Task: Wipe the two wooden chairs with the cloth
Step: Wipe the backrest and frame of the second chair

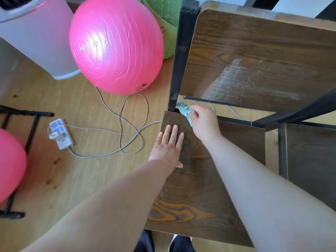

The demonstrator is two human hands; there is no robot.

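Cloth (184, 110) is bunched in the right hand (204, 122) at the chair seat's (196, 188) far left corner, beside the black post (179, 70). Left hand (168, 146) lies flat, fingers straight, near the left edge. Best: press into that corner, then overlap strokes nearward, lifting the bracing hand.

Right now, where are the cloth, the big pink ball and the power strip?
cloth (182, 109): head view, its bunched free end.
big pink ball (116, 46): head view, its shiny middle.
power strip (63, 133): head view, its white top.
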